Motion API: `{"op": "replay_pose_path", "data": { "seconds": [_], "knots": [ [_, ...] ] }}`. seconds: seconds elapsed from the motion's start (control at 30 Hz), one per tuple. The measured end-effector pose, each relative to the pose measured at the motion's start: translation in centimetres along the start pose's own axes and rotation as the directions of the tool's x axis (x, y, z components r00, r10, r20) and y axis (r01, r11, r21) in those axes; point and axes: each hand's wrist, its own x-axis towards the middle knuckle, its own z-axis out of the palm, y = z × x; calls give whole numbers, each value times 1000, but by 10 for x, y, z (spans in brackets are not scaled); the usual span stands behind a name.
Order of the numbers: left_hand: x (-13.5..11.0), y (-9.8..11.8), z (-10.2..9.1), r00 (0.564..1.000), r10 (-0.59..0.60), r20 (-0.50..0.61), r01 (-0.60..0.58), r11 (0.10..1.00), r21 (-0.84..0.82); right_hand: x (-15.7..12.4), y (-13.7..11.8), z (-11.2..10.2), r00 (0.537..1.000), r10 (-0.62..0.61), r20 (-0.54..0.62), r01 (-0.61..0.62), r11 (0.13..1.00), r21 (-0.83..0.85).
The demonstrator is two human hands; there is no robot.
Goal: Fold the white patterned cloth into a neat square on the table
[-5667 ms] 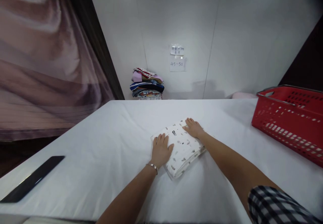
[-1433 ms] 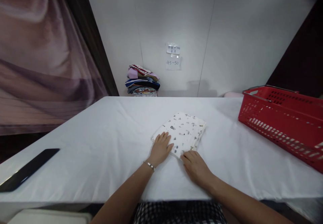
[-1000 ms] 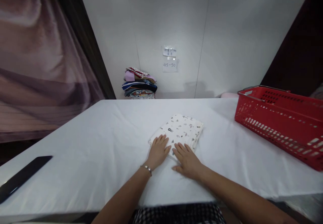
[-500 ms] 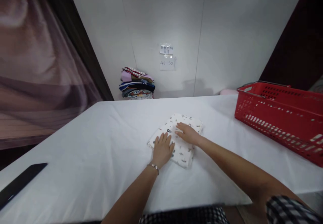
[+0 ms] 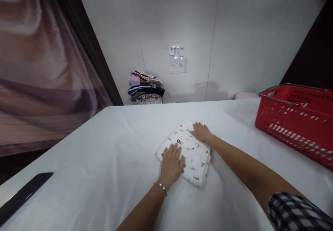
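A folded white cloth with small printed figures [image 5: 191,153] lies in the middle of the white-covered table [image 5: 104,161]. My left hand [image 5: 171,165] rests flat on its near left corner, fingers stretched out, a thin bracelet on the wrist. My right hand [image 5: 201,132] lies flat on the cloth's far right corner, fingers extended. Neither hand grips anything.
A red plastic basket with a metal handle [image 5: 299,120] stands at the table's right side. A long black flat object [image 5: 22,196] lies at the near left edge. A stack of folded clothes [image 5: 146,91] sits against the wall behind the table, below two paper notes [image 5: 177,59].
My right hand slid from the cloth's near edge, across its top, to its far right corner. My left hand stayed pressed on the near left part.
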Motion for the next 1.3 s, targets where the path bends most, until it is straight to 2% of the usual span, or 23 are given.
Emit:
{"op": "replay_pose_path", "data": {
  "seconds": [0.13,0.27,0.33,0.47,0.53,0.63,0.8,0.93,1.0,1.07,1.23,1.3],
  "knots": [
    [0,0,0,1000,-8,17,8,1000,11,13,-9,-6,994,-86,-65,86,996,4],
    [-1,-1,0,999,-8,33,7,1000,16,20,-11,5,988,-155,9,155,988,20],
    [0,-1,-1,999,-2,38,1,1000,16,21,-11,9,988,-157,3,157,987,18],
    [0,0,-3,999,-8,39,8,1000,7,18,-14,0,987,-161,30,159,986,48],
    [1,1,-3,999,-12,44,12,1000,4,12,-12,-9,988,-149,40,147,988,53],
    [0,2,-3,999,-14,41,14,1000,-3,-5,3,-11,996,-88,-15,88,996,-7],
    [-1,2,-1,1000,-14,21,15,1000,-14,-39,41,8,997,52,-62,-56,997,-57],
    [6,2,-8,994,-31,106,35,999,-34,-46,47,14,995,70,-66,-73,996,-43],
    [10,8,-13,988,-69,140,76,996,-42,-46,44,13,995,72,-64,-75,996,-39],
    [10,21,-16,989,-86,118,93,994,-52,-46,42,12,995,72,-62,-75,996,-38],
    [-9,58,-14,990,104,91,-95,991,-98,-46,44,4,997,62,-39,-63,997,-43],
    [-16,64,-13,987,126,99,-116,988,-98,-47,41,-2,997,71,-8,-71,997,-41]
  ]
}}
